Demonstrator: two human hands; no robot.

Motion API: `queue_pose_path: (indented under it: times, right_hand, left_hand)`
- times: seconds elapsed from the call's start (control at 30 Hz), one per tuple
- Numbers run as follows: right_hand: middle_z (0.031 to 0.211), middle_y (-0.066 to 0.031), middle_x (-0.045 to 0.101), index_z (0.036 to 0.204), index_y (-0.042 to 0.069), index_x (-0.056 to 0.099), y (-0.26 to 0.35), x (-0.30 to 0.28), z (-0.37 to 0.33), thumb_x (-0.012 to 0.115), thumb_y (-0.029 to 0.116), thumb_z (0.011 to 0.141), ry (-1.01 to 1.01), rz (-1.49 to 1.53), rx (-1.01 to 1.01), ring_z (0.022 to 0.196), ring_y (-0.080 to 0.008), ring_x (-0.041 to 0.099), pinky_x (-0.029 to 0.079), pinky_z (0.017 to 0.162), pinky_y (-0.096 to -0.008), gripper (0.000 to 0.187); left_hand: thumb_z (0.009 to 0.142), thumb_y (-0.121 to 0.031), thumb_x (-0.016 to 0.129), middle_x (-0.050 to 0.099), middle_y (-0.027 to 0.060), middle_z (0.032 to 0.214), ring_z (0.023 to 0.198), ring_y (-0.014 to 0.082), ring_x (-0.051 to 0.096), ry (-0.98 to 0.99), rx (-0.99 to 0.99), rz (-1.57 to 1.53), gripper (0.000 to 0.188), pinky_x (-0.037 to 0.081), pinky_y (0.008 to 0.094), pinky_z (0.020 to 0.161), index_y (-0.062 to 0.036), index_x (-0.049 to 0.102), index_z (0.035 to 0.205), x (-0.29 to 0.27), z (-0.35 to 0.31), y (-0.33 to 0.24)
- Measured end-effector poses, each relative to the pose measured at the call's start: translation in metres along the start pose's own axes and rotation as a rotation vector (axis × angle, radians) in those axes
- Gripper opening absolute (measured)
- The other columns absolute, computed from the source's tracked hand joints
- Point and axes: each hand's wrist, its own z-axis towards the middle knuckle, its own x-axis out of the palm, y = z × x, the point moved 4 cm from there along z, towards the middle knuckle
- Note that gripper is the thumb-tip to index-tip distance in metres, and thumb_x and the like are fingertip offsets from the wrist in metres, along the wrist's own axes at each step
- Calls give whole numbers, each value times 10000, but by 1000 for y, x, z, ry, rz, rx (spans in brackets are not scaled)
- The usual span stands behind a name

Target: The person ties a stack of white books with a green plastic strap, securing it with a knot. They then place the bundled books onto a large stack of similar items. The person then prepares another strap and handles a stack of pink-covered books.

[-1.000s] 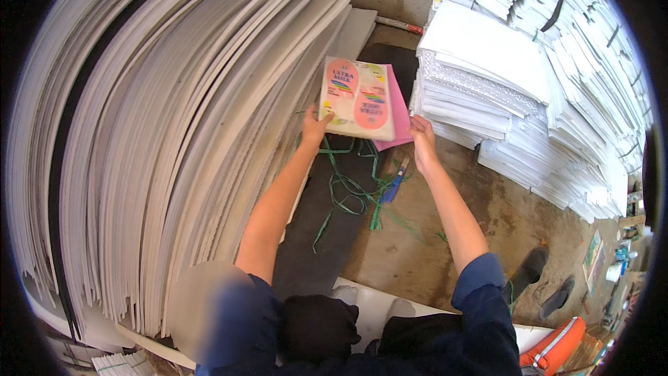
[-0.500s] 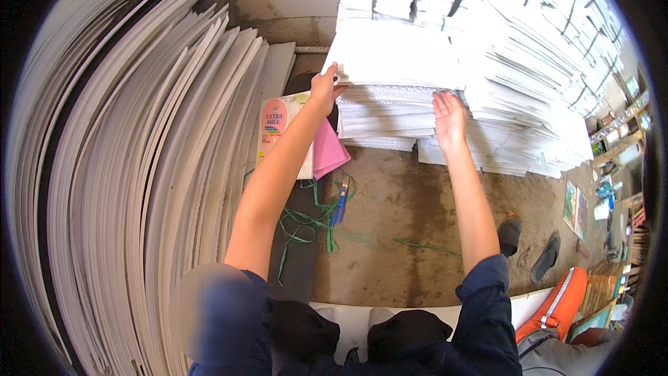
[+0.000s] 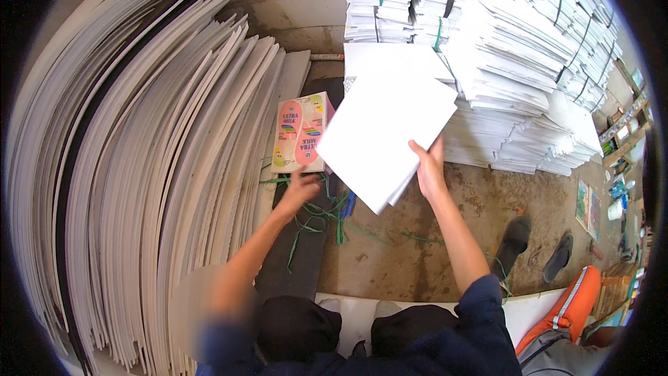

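My right hand (image 3: 431, 170) grips a few white sheets (image 3: 390, 136) by their lower right edge, thumb on top. The sheets are held tilted in front of a stack of white sheets (image 3: 396, 57). My left hand (image 3: 299, 193) has its fingers apart and holds nothing. It is at the lower edge of a pink and white milk carton box (image 3: 299, 132); whether it touches the box I cannot tell. Tangled green twine (image 3: 313, 223) lies just below that hand, and a blue-handled tool (image 3: 349, 205) is partly visible beside it.
Tall white sheets (image 3: 139, 188) stand on edge along the left. Tied bundles of white sheets (image 3: 501, 49) rise at the back right. Dark slippers (image 3: 558, 257) lie on the floor (image 3: 396, 271) at right, near a person's orange sleeve or trouser leg (image 3: 574, 299).
My right hand has brought the white sheets off the stack, nearer and turned. My left hand has let go of the stack's left side and moved down left to the carton box.
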Motion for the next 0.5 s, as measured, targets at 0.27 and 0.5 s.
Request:
queue_pose_path:
  times: [0.27,0.5]
  right_hand:
    - [1238,-150,393,1302,-14,205,-72,-50,-93,653,71,733,236,-307,-58,1167,-216,369,294,973,-333,729]
    - [1087,-158,545,1178,-40,413,-99,-93,-96,691,201,737,271,-673,92,1035,-242,512,395,879,-344,574]
  left_hand:
    - [711,-215,713,324,185,1304,1217,255,311,83,434,279,917,249,355,1010,13,89,1343,57,19,8]
    - [712,-168,715,387,162,1231,1164,222,352,65,414,155,777,277,337,978,3,214,1281,70,14,35]
